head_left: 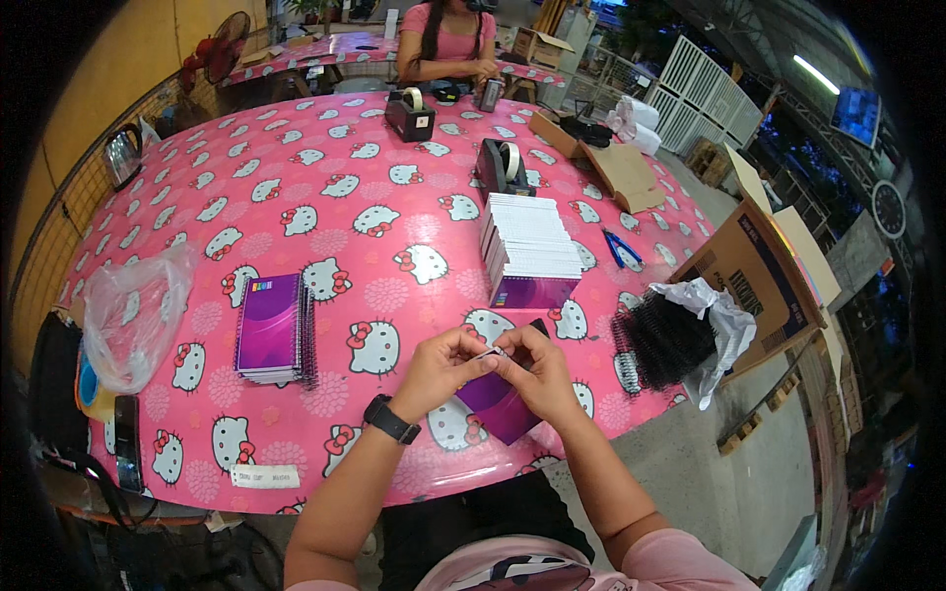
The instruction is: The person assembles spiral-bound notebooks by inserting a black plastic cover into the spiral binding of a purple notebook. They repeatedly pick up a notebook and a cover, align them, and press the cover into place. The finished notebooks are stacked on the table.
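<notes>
The notebook (499,408) is purple, coils (662,340) black — tablecloth (345,246) pink with white cat faces (374,349).

Red fan (229,45), round clock (888,210), screen (855,115)

We're getting decent light on the bench (335,236), a glowing tube (816,75) upper right, bendy edges, black corners.

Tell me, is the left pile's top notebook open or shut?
Shut: the top notebook lies flat, purple cover uppermost, with no pages spread beside its black coil.
</notes>
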The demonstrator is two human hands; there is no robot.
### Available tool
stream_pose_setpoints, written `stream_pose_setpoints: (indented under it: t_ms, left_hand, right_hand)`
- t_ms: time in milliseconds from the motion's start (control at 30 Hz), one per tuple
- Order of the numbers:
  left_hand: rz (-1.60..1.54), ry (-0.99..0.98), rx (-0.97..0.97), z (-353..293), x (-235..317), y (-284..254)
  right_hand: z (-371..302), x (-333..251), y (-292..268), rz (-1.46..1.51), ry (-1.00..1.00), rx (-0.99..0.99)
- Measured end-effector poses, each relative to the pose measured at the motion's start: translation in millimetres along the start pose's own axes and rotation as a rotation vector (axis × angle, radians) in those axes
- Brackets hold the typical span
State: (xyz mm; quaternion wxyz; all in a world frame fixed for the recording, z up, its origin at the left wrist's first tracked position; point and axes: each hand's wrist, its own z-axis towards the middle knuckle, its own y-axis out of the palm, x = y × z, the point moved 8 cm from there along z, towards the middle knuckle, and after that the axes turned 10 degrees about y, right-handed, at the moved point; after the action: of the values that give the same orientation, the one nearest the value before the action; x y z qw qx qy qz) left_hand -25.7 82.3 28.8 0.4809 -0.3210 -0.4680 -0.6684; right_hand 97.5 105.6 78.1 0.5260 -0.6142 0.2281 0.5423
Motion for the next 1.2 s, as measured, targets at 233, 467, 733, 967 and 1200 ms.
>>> stream_pose_setpoints:
  t_ms: [233,467,733,967,1200]
  left_hand:
    - [0.094,0.062,0.003,-3.7,-3.7,-5.4]
    - [0.114,0.083,-0.017,-0.8,0.0,-2.0]
    - [0.298,0.193,0.069,2.0,18.5,-16.3]
    - [0.531,0.586,0.912,-72.6,168.2,-144.0]
    - [1.206,0.279,1.115,-148.0,163.8,-182.0]
  right_hand:
    - [-3.6,-13.6,-1.0,-0.226,-0.152,0.104]
    - [-4.0,-19.9,1.0,-0.3,-0.208,0.117]
    - [-7.3,-22.7,2.2,-0.32,-0.26,0.072]
    - [-7.2,28.6,-63.1,-0.381,-0.119,0.205]
    - [-6.2,52.0,-21.0,-0.573,-0.102,0.095]
